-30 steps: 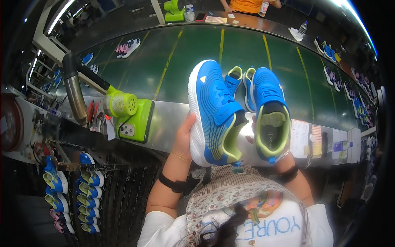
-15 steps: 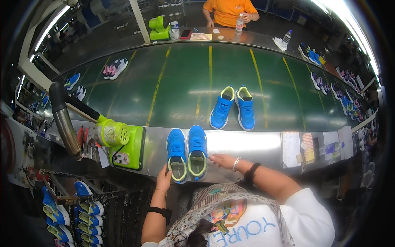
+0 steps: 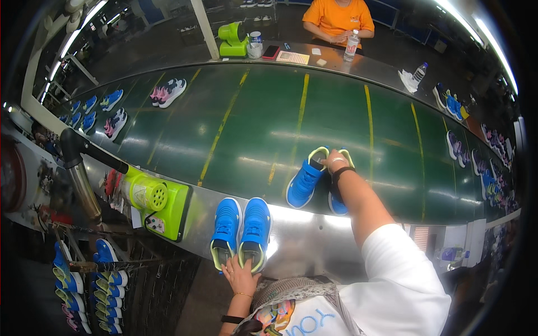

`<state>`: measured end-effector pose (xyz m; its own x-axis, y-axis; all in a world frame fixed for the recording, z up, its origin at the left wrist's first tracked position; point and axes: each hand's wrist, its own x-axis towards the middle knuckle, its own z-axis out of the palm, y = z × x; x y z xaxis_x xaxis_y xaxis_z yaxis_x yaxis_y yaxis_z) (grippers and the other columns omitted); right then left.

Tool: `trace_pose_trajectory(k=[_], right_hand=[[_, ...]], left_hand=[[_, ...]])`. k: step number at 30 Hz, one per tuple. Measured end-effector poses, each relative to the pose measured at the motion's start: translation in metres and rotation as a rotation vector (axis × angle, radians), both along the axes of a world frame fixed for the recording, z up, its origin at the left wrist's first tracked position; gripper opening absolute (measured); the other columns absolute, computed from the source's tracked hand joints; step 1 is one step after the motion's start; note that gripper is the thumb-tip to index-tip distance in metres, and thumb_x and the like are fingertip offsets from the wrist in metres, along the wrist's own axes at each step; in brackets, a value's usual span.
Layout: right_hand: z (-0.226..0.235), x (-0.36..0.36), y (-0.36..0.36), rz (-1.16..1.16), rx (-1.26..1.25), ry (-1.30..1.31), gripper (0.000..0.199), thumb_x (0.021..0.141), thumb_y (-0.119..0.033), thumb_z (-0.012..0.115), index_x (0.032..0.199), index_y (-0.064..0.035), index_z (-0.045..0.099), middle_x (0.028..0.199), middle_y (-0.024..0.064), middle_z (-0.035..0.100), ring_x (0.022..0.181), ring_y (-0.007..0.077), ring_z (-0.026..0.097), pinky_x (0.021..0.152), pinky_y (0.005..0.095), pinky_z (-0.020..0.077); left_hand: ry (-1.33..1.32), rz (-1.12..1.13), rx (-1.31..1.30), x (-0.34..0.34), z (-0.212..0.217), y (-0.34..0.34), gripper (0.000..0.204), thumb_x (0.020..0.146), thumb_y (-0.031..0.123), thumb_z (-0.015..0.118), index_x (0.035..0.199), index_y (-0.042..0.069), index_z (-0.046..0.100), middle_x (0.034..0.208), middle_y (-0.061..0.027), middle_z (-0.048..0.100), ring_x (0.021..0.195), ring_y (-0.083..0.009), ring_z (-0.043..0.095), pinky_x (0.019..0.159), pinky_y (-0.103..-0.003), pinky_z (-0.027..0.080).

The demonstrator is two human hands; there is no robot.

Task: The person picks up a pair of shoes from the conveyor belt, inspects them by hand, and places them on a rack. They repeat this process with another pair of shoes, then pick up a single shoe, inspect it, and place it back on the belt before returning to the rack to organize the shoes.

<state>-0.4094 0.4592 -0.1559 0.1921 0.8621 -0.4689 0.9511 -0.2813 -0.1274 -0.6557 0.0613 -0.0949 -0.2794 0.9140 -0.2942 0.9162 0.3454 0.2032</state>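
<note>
1. Reaching out since the earlier frame, the right hand [image 3: 336,161] is now touching the far pair on the belt instead of resting beside the near pair; the left hand [image 3: 240,275] is staying with the near pair, now at its heels.
2. Both shoes of the near pair [image 3: 253,227] are standing side by side on the metal ledge [image 3: 305,241], blue toes pointing far, yellow-green linings facing near.
3. Across those heels the left fingers are spreading, the thumb lying apart at the right.
4. Over the belt's near edge, the far left shoe [image 3: 303,182] and far right shoe [image 3: 337,206] are pointing their toes near; the right forearm is covering much of the latter.
5. Right fingers are curling at the far collars; with the openings partly hidden, I cannot tell whether either hand is pinching.
6. Left of the near pair, a lime-green machine [image 3: 174,207] is sitting on the ledge.
7. Beyond, the green belt [image 3: 269,112] is carrying pink-and-dark shoes [image 3: 168,93] at far left.
8. Past it, a person in orange [image 3: 339,19] is sitting behind a clear bottle [image 3: 351,46].
</note>
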Motion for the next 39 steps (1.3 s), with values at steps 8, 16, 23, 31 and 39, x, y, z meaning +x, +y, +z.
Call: trace_pose_trajectory(k=[8, 16, 23, 31, 39], right_hand=[[0.088, -0.011, -0.044, 1.246, 0.663, 0.490, 0.026, 0.068, -0.017, 0.057, 0.094, -0.0162, 0.061, 0.077, 0.0083, 0.057, 0.073, 0.0276, 0.058, 0.065, 0.0378, 0.0469], [0.042, 0.031, -0.226, 1.888, 0.413, 0.598, 0.017, 0.064, -0.015, 0.058, 0.080, -0.0118, 0.062, 0.097, 0.0054, 0.057, 0.102, 0.0232, 0.049, 0.091, 0.0340, 0.0376], [0.059, 0.087, -0.258, 0.772, 0.574, 0.595, 0.038, 0.069, -0.011, 0.062, 0.105, -0.0037, 0.052, 0.106, 0.0127, 0.052, 0.097, 0.0291, 0.052, 0.082, 0.0375, 0.0426], [-0.010, 0.082, -0.283, -0.079, 0.166, 0.838, 0.084, 0.068, -0.030, 0.070, 0.129, 0.0051, 0.024, 0.108, 0.0256, 0.049, 0.102, 0.0328, 0.051, 0.088, 0.0355, 0.0399], [0.077, 0.043, -0.296, 0.919, 0.322, 0.535, 0.067, 0.067, -0.019, 0.069, 0.125, -0.0101, 0.035, 0.093, 0.0153, 0.053, 0.086, 0.0319, 0.053, 0.073, 0.0387, 0.0444]], left_hand=[[0.050, 0.026, 0.095, 0.001, -0.013, -0.003, 0.042, 0.055, 0.023, 0.077, 0.093, 0.012, 0.062, 0.122, -0.0139, 0.038, 0.120, -0.0317, 0.029, 0.101, -0.051, 0.014], [0.066, -0.029, 0.082, -0.006, -0.016, -0.002, 0.047, 0.058, 0.024, 0.076, 0.101, 0.012, 0.059, 0.123, -0.0132, 0.036, 0.121, -0.0304, 0.029, 0.102, -0.050, 0.014], [-0.284, -0.138, 0.449, 0.045, -0.006, 0.003, 0.054, 0.073, 0.027, 0.066, 0.113, -0.001, 0.045, 0.110, -0.0190, 0.046, 0.102, -0.0338, 0.045, 0.089, -0.039, 0.036], [-0.796, 0.182, 0.116, 0.081, -0.084, 0.047, 0.077, 0.077, 0.035, 0.061, 0.130, -0.006, 0.022, 0.121, -0.0262, 0.041, 0.112, -0.0350, 0.042, 0.092, -0.039, 0.035], [0.262, 0.074, 0.221, 0.020, 0.012, -0.009, 0.062, 0.056, 0.025, 0.076, 0.112, 0.015, 0.051, 0.124, -0.0167, 0.039, 0.118, -0.0344, 0.033, 0.096, -0.054, 0.023]])
